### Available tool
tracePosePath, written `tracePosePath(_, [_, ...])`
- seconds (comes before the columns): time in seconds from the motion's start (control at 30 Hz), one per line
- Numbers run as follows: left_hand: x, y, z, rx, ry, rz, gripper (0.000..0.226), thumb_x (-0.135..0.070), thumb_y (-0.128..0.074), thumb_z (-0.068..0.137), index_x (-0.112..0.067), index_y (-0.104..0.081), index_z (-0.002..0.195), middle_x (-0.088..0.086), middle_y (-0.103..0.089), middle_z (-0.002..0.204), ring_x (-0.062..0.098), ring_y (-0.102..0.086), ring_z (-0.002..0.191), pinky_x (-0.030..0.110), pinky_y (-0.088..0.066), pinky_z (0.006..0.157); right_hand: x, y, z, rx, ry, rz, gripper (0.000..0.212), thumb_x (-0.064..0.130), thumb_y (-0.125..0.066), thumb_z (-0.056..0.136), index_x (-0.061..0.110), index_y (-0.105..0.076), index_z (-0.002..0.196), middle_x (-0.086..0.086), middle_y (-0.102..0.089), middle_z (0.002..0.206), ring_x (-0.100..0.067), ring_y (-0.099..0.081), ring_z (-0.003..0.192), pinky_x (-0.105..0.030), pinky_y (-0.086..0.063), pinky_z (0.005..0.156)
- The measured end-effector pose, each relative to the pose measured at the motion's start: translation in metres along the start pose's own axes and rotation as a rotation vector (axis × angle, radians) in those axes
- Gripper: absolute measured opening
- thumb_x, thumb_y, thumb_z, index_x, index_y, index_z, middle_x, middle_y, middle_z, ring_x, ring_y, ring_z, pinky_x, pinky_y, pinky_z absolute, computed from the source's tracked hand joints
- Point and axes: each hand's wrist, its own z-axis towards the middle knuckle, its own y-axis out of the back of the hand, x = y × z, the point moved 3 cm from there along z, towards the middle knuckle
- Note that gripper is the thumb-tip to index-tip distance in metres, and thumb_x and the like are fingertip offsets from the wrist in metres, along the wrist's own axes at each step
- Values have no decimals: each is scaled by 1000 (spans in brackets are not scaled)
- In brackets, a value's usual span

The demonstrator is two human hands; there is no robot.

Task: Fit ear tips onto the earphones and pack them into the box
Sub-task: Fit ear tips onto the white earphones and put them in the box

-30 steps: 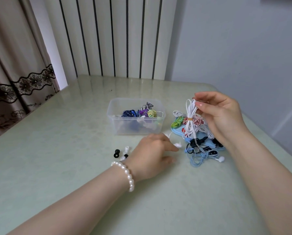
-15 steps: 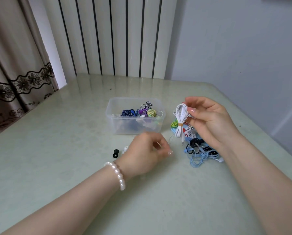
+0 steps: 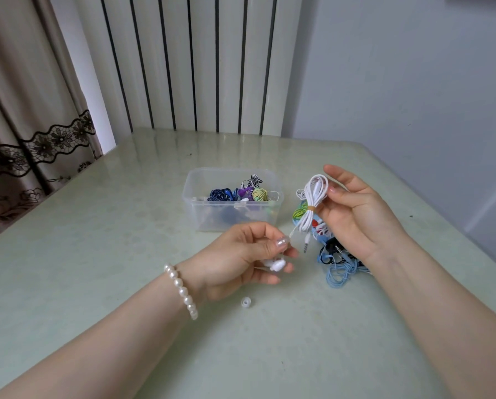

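Note:
My right hand (image 3: pixel 353 214) pinches a coiled white earphone cable (image 3: pixel 313 203), bound with a yellow band, above the table; its jack plug hangs down. My left hand (image 3: pixel 241 257) is raised off the table and grips the white earbuds (image 3: pixel 275 264) of that same cable in its curled fingers. A single white ear tip (image 3: pixel 245 302) lies on the table just below my left hand. The clear plastic box (image 3: pixel 209 197) stands behind, holding several coiled earphones in blue, purple and yellow-green. A pile of unpacked earphones (image 3: pixel 339 263), blue, black and red-white, lies under my right hand.
The pale green table (image 3: pixel 97 254) ends at a white wall on the right and a striped radiator panel (image 3: pixel 197 61) behind. A curtain (image 3: pixel 16 110) hangs at the left. My left wrist wears a pearl bracelet (image 3: pixel 182 289).
My left hand rose from the table with the white earbuds in it. My right hand brought the white coil left and toward me. The view shifted, and a white ear tip now shows below my left hand.

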Motion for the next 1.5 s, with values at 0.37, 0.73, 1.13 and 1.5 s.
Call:
tracePosePath(0.37, [-6, 18, 2, -280, -52, 153, 7, -5, -56, 87, -4, -58, 81, 10, -63, 75, 7, -54, 47, 17, -42, 43, -18, -1, -5, 115, 33, -1195, 34, -17, -46, 78, 6, -70, 83, -4, -65, 73, -8, -60, 69, -19, -48, 67])
tracePosePath(0.73, [8, 6, 4, -259, 9, -78, 14, -2, -49, 91, -1, -53, 78, 12, -61, 69, 12, -61, 55, 19, -53, 51, -15, -33, -32, 400, 249, -1219, 10, 15, -74, 73, 18, -66, 67, 5, -62, 71, -1, -53, 67, -10, -38, 63])
tracePosePath(1.13, [4, 2, 1, -265, 75, -288, 21, -10, -40, 96, -1, -50, 80, 22, -68, 87, 25, -65, 68, 32, -57, 61, -27, -31, -31, 423, 268, -1320, 14, 14, -84, 61, 15, -73, 71, 7, -55, 72, -1, -52, 68, -7, -35, 61])
tracePosePath(1.5, [1, 2, -1, -240, 75, -200, 19, -14, -41, 97, -6, -48, 82, 15, -70, 77, 21, -69, 61, 27, -57, 54, -12, -16, -19, 336, -29, -792, 7, 12, -63, 78, 8, -67, 82, -6, -73, 86, -9, -65, 79, -18, -49, 74])
